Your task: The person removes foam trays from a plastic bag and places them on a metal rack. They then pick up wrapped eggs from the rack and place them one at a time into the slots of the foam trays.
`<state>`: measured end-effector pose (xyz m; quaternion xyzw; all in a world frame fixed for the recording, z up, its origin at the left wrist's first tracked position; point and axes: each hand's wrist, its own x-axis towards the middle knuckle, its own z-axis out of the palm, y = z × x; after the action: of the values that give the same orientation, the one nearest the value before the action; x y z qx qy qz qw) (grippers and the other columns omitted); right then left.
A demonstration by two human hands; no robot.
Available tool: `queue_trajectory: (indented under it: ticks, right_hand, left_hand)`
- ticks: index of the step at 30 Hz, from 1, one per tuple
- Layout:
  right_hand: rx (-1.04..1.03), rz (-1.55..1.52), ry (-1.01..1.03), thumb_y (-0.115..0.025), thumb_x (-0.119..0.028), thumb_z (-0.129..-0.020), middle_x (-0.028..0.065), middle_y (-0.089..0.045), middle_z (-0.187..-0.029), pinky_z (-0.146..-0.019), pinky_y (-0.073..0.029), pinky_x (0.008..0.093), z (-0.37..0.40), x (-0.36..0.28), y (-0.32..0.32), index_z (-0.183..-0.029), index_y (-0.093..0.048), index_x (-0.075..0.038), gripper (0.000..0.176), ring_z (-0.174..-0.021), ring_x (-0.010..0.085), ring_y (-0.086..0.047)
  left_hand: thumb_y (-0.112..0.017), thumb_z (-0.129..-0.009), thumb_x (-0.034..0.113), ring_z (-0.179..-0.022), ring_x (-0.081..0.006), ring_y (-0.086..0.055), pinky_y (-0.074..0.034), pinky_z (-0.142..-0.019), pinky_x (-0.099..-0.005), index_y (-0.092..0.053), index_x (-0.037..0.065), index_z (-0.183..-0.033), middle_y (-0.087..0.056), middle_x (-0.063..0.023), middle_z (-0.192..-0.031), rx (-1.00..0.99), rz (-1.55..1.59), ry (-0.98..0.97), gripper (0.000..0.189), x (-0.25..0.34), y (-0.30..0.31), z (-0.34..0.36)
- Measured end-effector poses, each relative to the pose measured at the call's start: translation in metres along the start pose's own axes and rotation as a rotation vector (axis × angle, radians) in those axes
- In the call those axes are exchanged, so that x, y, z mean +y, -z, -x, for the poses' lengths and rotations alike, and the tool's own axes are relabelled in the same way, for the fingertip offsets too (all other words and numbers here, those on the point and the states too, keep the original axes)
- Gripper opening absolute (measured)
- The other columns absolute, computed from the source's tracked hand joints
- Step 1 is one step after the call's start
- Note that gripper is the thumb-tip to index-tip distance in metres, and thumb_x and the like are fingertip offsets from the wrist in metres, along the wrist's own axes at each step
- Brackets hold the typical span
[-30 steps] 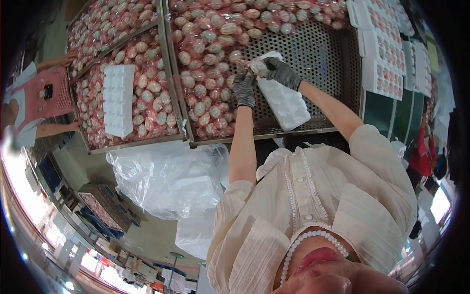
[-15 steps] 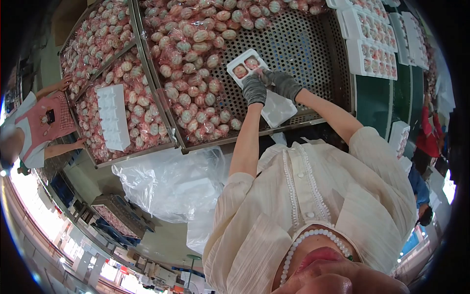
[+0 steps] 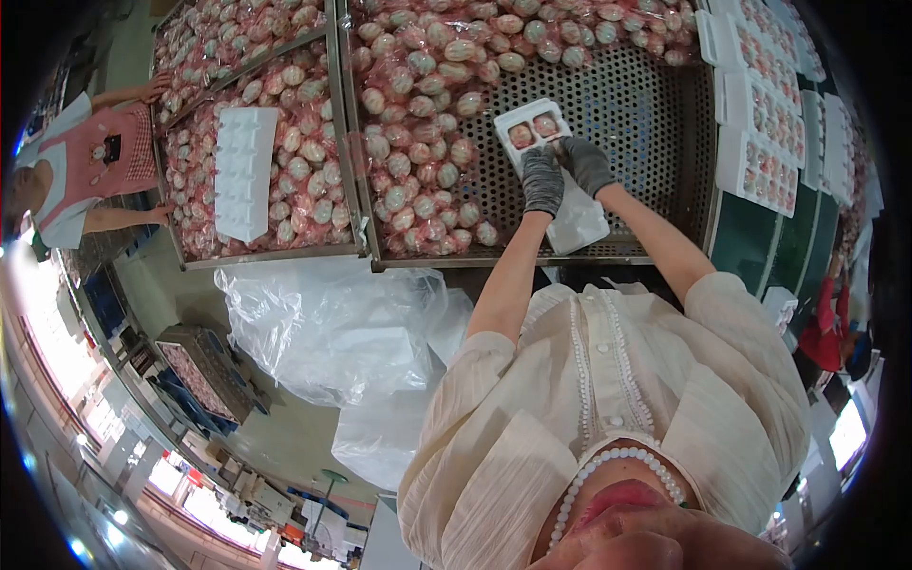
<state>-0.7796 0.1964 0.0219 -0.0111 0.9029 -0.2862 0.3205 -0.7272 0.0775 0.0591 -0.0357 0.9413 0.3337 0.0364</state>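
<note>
A white egg tray [image 3: 506, 121] lies tilted on the perforated metal table in front of me. Two plastic-wrapped eggs, pale with pink print, sit in its far compartments; the nearer egg [image 3: 521, 136] is at the left. My left hand [image 3: 543, 182], in a grey striped glove, is over the tray's middle with its fingers curled. Beside it, my right hand [image 3: 586, 165], also gloved, has its fingers bent in, and the fingertips of both hands meet over the tray. What they pinch is hidden. The tray's near end [image 3: 578, 223] shows below the hands.
Heaped wrapped eggs [image 3: 418, 142] cover the table's left part. A metal rim [image 3: 347, 142] divides it from another egg-filled bin, where an upturned white tray [image 3: 244, 176] lies. Filled trays [image 3: 769, 171] are stacked at right. Clear plastic sheeting [image 3: 332, 328] hangs below. A co-worker in a pink apron [image 3: 114, 147] stands at left.
The whole view has shifted, with the table appearing farther right and slightly higher. Both hands stay together over the tray, and the same two eggs show in it.
</note>
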Motion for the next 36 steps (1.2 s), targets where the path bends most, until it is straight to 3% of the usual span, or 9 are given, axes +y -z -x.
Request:
queue_trajectory:
  ticks: [3, 8, 14, 18, 20, 21, 23, 27, 36]
  right_hand:
    - [-0.026, 0.423, 0.066, -0.055, -0.023, -0.069, 0.0186, -0.058, -0.076, -0.061, -0.046, 0.0390, 0.004, -0.055, 0.034, -0.085, -0.055, -0.003, 0.025, -0.070, 0.0310, -0.058]
    - [0.011, 0.435, 0.056, -0.052, -0.027, -0.069, 0.0178, -0.058, -0.068, -0.063, -0.045, 0.0396, -0.001, -0.047, 0.019, -0.070, -0.059, -0.005, 0.024, -0.065, 0.0311, -0.057]
    - [0.017, 0.310, 0.039, -0.052, -0.027, -0.071, 0.0170, -0.055, -0.060, -0.061, -0.045, 0.0370, 0.017, -0.062, 0.033, -0.069, -0.059, -0.004, 0.024, -0.059, 0.0305, -0.055]
    - [-0.114, 0.319, -0.083, -0.054, -0.032, -0.072, 0.0201, -0.059, -0.081, -0.069, -0.046, 0.0368, 0.020, -0.073, 0.031, -0.087, -0.059, -0.002, 0.034, -0.076, 0.0298, -0.058]
    - [0.204, -0.706, 0.132, -0.061, -0.031, -0.070, 0.0170, -0.058, -0.093, -0.076, -0.044, 0.0352, 0.020, -0.066, 0.008, -0.103, -0.054, -0.005, 0.043, -0.085, 0.0281, -0.055]
    - [0.318, -0.208, 0.461, -0.066, -0.026, -0.068, 0.0124, -0.055, -0.102, -0.081, -0.042, 0.0344, 0.045, -0.109, 0.038, -0.115, -0.047, -0.008, 0.054, -0.091, 0.0272, -0.052]
    - [0.177, -0.213, 0.418, -0.067, -0.025, -0.067, 0.0112, -0.054, -0.104, -0.084, -0.040, 0.0340, 0.049, -0.134, 0.045, -0.119, -0.042, -0.009, 0.060, -0.092, 0.0268, -0.051]
    - [-0.118, -0.314, 0.465, -0.067, -0.032, -0.066, 0.0120, -0.053, -0.105, -0.084, -0.040, 0.0350, 0.043, -0.112, 0.040, -0.118, -0.043, -0.010, 0.061, -0.093, 0.0288, -0.051]
    - [0.384, 0.157, 0.499, -0.068, -0.024, -0.061, 0.0157, -0.052, -0.095, -0.082, -0.040, 0.0383, 0.055, -0.069, 0.006, -0.106, -0.047, -0.007, 0.053, -0.089, 0.0315, -0.050]
  left_hand:
    - [-0.047, -0.077, 0.011, -0.087, -0.0343, -0.048, -0.038, -0.079, -0.0399, -0.051, 0.001, -0.102, -0.054, -0.0182, -0.085, 0.017, 0.327, 0.032, 0.027, -0.010, 0.004, -0.003]
    - [-0.050, -0.075, 0.021, -0.100, -0.0324, -0.045, -0.034, -0.088, -0.0369, -0.044, 0.002, -0.115, -0.047, -0.0162, -0.111, 0.485, -0.316, 0.100, 0.044, -0.051, 0.120, -0.052]
    - [-0.045, -0.079, 0.018, -0.099, -0.0297, -0.048, -0.037, -0.087, -0.0364, -0.052, 0.010, -0.109, -0.053, -0.0122, -0.107, -0.001, -0.379, 0.134, 0.032, -0.173, 0.171, -0.108]
    - [-0.047, -0.081, 0.013, -0.083, -0.0258, -0.054, -0.041, -0.077, -0.0345, -0.057, 0.003, -0.094, -0.058, -0.0125, -0.090, 0.174, 0.179, 0.097, 0.019, -0.155, 0.162, -0.079]
    - [-0.050, -0.078, 0.010, -0.074, -0.0225, -0.053, -0.042, -0.071, -0.0311, -0.056, 0.000, -0.087, -0.057, -0.0119, -0.081, 0.153, 0.621, 0.256, 0.014, -0.113, 0.162, -0.055]
    - [-0.050, -0.078, 0.010, -0.074, -0.0225, -0.053, -0.042, -0.071, -0.0311, -0.056, 0.000, -0.087, -0.057, -0.0119, -0.081, 0.141, 0.625, 0.251, 0.014, -0.110, 0.141, -0.047]
    - [-0.049, -0.078, 0.008, -0.073, -0.0215, -0.054, -0.042, -0.071, -0.0308, -0.055, 0.000, -0.089, -0.058, -0.0126, -0.082, 0.007, 0.893, 0.285, 0.015, -0.116, 0.091, -0.028]
    - [-0.049, -0.077, 0.006, -0.076, -0.0231, -0.056, -0.043, -0.072, -0.0317, -0.056, 0.000, -0.091, -0.058, -0.0143, -0.084, -0.113, 0.711, 0.424, 0.017, -0.063, 0.066, -0.005]
    - [-0.047, -0.073, 0.003, -0.087, -0.0315, -0.049, -0.042, -0.075, -0.0374, -0.057, 0.003, -0.101, -0.050, -0.0197, -0.092, 0.165, 0.154, 0.264, 0.030, -0.022, 0.034, 0.020]
